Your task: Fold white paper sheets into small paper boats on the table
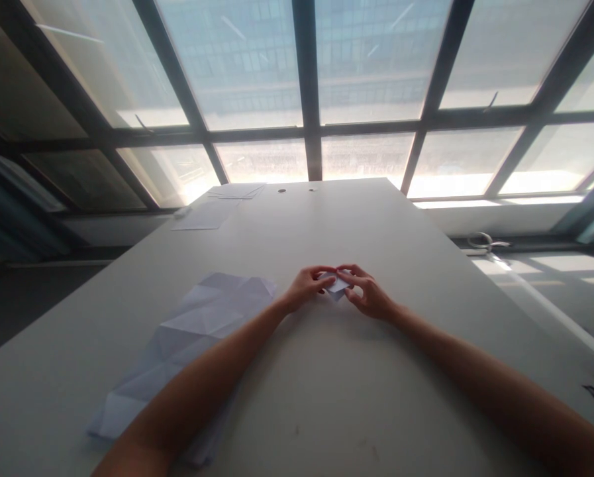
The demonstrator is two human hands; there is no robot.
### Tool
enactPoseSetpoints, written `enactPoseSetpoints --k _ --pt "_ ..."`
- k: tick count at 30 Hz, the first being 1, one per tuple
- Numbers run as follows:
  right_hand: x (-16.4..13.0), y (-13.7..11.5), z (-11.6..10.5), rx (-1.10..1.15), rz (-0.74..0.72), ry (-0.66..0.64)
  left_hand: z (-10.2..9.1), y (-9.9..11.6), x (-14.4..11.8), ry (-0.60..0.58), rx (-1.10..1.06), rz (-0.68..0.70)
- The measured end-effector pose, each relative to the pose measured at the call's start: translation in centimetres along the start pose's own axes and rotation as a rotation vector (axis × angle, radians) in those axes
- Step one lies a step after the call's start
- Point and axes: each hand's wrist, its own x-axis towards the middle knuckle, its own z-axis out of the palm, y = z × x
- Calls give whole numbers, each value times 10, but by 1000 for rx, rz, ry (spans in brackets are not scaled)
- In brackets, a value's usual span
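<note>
Flanking the hands' small paper (336, 283), seemingly creased sheets (187, 338) lie left

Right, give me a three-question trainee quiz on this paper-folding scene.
1. True or false: both hands pinch the small folded paper at once.
2. Where does the creased sheet lie? A) under the left forearm, left of the hands; B) beside the right hand; C) on the windowsill.
3. Fill in: flat sheets lie at the table's far ____ corner.

Key:
1. True: the left hand and right hand meet on it, just above the table.
2. A.
3. Left.
</note>
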Motion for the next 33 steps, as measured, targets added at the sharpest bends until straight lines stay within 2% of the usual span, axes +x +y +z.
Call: enactPoseSetpoints --k 3,8,12,16,19,27,33 --pt "0 -3 -1 -6 -17 4 0 -3 0 1 -16 -9" --pt "-1 7 5 -12 38 131 0 -2 0 -1 -39 -2" --pt "0 19 10 143 174 206 0 -4 1 -5 -65 23" --pt "2 21 13 419 368 100 0 -10 3 14 -73 27" --pt "3 17 14 518 452 31 0 -12 3 37 -50 21" --pt "3 14 15 478 422 62 2 -4 0 -41 83 23" --pt "4 18 16 467 412 114 10 -1 -3 53 -143 23"
